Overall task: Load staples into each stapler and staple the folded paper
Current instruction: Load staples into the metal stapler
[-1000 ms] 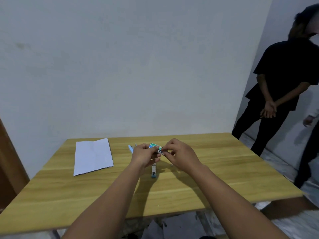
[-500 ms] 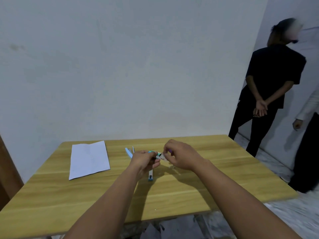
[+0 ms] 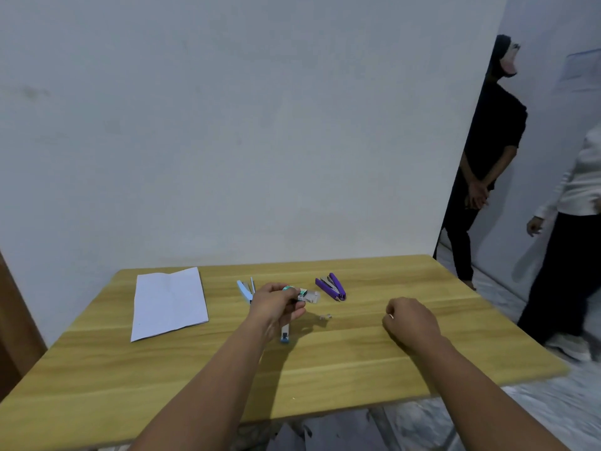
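Left hand [image 3: 276, 304]: curled round a small staple box [image 3: 300, 292], its clear end poking out toward the purple stapler [image 3: 331, 286]; held just above the table [image 3: 357, 359].
Right hand [image 3: 411, 320]: well apart from the box, fingers curled in, tips pinched; probably on a strip of staples, too small to tell.
Staplers: light blue stapler [image 3: 244, 290] lying open behind the left hand; purple one open to the right of the box; a third stapler [image 3: 285, 335] under the left hand, mostly hidden.
Loose bit [image 3: 325, 317]: small, grey, on the table between the hands, likely staples.
Folded paper [image 3: 169, 304]: flat at far left, untouched.
Doing it well: set box down, bring strip level to an open magazine, legs down, slide fully in, close until it clicks.
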`<state>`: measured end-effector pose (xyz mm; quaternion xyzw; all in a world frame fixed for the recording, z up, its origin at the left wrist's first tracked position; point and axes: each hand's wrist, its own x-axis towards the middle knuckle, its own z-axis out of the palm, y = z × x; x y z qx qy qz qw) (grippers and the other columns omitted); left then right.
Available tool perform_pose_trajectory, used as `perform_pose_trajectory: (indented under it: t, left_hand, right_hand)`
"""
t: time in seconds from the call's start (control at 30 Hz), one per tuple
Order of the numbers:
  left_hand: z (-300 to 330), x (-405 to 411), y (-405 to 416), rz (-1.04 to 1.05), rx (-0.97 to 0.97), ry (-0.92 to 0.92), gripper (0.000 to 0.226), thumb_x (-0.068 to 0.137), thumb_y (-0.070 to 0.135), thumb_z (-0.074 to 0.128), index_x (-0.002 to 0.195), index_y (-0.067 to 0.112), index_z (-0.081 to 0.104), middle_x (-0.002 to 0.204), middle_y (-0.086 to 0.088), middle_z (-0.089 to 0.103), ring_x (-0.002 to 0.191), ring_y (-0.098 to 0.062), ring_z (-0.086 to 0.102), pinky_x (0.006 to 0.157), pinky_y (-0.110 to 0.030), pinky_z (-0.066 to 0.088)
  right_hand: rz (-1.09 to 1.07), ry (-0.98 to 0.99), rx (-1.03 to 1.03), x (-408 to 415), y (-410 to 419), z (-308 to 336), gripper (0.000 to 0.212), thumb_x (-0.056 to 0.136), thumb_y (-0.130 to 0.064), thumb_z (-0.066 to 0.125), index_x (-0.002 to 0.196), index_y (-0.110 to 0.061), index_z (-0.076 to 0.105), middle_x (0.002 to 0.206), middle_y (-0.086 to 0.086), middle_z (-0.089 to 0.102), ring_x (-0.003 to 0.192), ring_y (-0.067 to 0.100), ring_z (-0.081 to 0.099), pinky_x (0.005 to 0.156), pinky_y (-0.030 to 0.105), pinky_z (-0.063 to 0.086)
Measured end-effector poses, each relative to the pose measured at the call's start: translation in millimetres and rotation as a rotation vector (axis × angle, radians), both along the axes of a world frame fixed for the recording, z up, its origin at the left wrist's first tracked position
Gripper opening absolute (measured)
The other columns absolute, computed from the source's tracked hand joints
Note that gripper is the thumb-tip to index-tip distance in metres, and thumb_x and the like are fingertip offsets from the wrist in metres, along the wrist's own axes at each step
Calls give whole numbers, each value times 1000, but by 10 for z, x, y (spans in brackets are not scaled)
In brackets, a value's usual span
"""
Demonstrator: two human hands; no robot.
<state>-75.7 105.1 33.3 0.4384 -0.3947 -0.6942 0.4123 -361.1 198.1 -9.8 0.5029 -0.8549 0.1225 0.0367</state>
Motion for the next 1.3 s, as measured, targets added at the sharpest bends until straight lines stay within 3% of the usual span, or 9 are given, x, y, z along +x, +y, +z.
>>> perform_pose_trajectory:
  t: [0.13,0.2,0.33,0.5,0.77,0.93,1.03,1.13,1.3]
  left_hand:
    - [-11,-45,12,5,-5,5,32,91,0,75,119,-4,60,89,-21,75,70,-25,74,63,-35,66]
    - [-14,-51,5,11,-4,13,32,90,2,76,118,-4,60,90,-22,75,73,-26,74,64,-35,66]
    - [-46,-76,-24,26,7,14,34,88,6,80,116,-3,65,88,-18,74,76,-25,72,68,-37,65]
    - [-46,-140,-13,20,10,17,29,88,5,80,112,-5,67,86,-18,72,73,-24,70,67,-36,66]
    - [-57,-135,-18,-21,-15,5,35,86,8,82,115,-4,69,86,-17,75,67,-20,70,71,-36,64]
    - [-28,-144,21,-81,-50,-34,35,86,11,83,115,-1,69,93,-18,75,69,-18,72,71,-34,64]
    - [-18,-133,21,-80,-54,-39,24,90,11,78,111,-1,72,90,-17,75,68,-18,71,68,-33,64]
    - [3,-123,28,-70,-65,-44,15,96,11,71,106,0,74,85,-15,75,70,-18,70,69,-33,65]
    - [79,-169,92,-104,-91,-99,20,103,9,55,114,3,71,95,-19,77,77,-22,72,72,-37,65]
  right_hand:
    - [23,59,-24,9,27,-117,29,104,-34,53,112,-20,78,114,2,66,101,24,64,80,37,57]
    - [46,-37,-164,86,39,-114,29,105,-34,56,122,-21,75,120,2,64,107,24,64,84,37,55]
    - [344,-505,-538,523,-21,102,20,99,-22,72,118,-26,78,107,-9,73,86,7,67,77,27,56]
    - [669,-480,-606,869,-145,187,20,93,-17,79,111,-25,82,97,-14,73,75,15,68,73,27,57]
    - [669,-378,-624,959,-234,175,17,94,-15,78,107,-22,85,92,-11,70,72,16,67,76,27,55]
    - [621,-363,-636,1013,-264,220,7,89,-18,82,93,-23,84,87,-9,67,68,15,65,67,36,55]
    - [565,-437,-625,1054,-249,282,13,87,-20,84,82,-28,76,86,-13,66,67,14,64,65,29,53]
    - [540,-510,-587,1069,-215,315,8,88,-23,82,85,-26,75,91,-16,70,65,12,66,66,25,52]
    - [448,-634,-482,1083,-215,318,18,83,-33,89,92,-22,77,70,-29,67,56,-4,58,58,13,42]
